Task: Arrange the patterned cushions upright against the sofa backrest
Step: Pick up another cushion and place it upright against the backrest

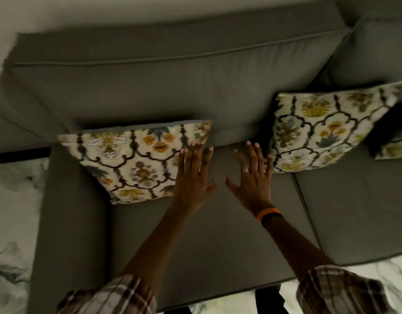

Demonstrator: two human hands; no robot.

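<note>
Pale marbled floor [12,200] fills the lower left of the frame beside the grey sofa's seat [207,241]. Mid-frame, both hands are spread flat, holding nothing: the left hand [194,177] overlaps the left cushion [136,164], the right hand [252,177] reaches beside the right cushion [327,130]. Both cushions lean on the backrest [172,87], upper frame
</note>
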